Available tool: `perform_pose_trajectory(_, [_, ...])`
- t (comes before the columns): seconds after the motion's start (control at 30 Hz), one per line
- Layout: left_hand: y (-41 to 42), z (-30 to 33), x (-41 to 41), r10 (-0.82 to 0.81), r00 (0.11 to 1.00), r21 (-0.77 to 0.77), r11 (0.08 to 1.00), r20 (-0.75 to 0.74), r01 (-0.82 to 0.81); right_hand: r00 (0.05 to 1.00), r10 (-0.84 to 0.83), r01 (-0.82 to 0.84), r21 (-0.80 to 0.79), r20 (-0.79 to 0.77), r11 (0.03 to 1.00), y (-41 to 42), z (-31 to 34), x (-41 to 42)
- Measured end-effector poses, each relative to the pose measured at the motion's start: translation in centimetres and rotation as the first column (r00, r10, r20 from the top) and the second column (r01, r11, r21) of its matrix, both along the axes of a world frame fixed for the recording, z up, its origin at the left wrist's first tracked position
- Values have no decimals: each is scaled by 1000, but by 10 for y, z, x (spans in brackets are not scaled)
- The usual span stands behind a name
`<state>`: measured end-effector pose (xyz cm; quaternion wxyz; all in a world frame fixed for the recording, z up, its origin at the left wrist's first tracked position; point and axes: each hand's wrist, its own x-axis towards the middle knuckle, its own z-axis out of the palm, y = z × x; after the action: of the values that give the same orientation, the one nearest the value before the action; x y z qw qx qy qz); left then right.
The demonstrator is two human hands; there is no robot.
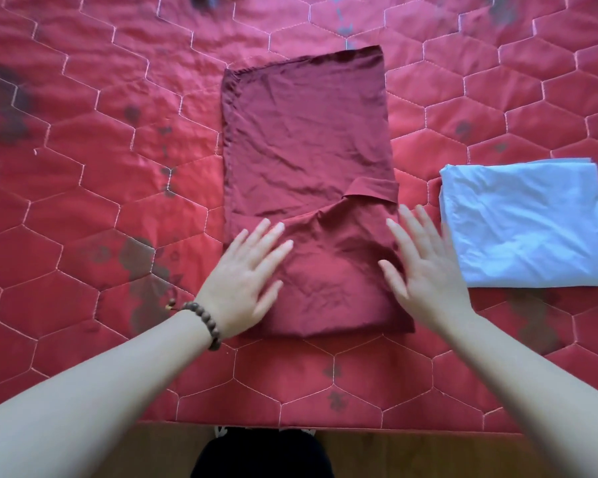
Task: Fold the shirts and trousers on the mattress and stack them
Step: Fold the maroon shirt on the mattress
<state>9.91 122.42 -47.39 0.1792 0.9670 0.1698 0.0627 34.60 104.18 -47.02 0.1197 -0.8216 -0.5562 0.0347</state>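
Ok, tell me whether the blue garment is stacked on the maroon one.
No, the blue garment lies beside the maroon garment on the mattress.

No readable text, labels or numbers — the blurred far edge perhaps hides some.

Two folded garments on one mattress [83, 201]: one dark red garment [308, 150] at the centre, one light blue garment [529, 225] just to the right of the red one. Two hands: left hand [246, 274] on the red garment's near left part, right hand [425, 267] at its near right edge. One beaded bracelet [206, 324], near left of the red garment.
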Motion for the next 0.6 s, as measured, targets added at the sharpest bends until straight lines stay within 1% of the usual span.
perform_pose_trajectory(0.03, [-4,-4,3,-68,993,47,996,-97,73,996,74,-71,-67,41,995,9,-3,-2])
perform_pose_trajectory(0.07, [-7,-10,7,-99,975,74,991,-198,115,988,135,-123,-144,79,982,19,-8,-5])
perform_pose_trajectory(0.13, [-7,-28,10,-90,934,100,986,-347,132,974,197,-153,-307,115,939,35,-21,-9])
perform_pose_trajectory(0.17, [-3,-36,9,-66,921,107,987,-385,116,976,186,-131,-373,114,919,39,-29,-9])
perform_pose_trajectory(0.2, [1,-43,7,-49,916,112,989,-398,102,982,158,-102,-418,102,903,41,-36,-9])
perform_pose_trajectory(0.27, [7,-49,4,-55,917,111,988,-396,107,990,114,-68,-438,80,896,42,-48,-5])
perform_pose_trajectory(0.43, [23,-46,-3,-190,915,131,959,-356,250,993,100,-73,-345,60,936,41,-42,8])
perform_pose_trajectory(0.47, [30,-45,-6,-201,912,134,955,-357,263,994,94,-70,-347,51,935,39,-41,11])
perform_pose_trajectory(0.57, [50,-40,-17,-219,913,164,943,-344,288,994,100,-105,-419,-35,902,40,-44,22])
perform_pose_trajectory(0.6, [54,-36,-18,-239,904,178,932,-354,316,991,126,-137,-435,-53,890,41,-42,26])
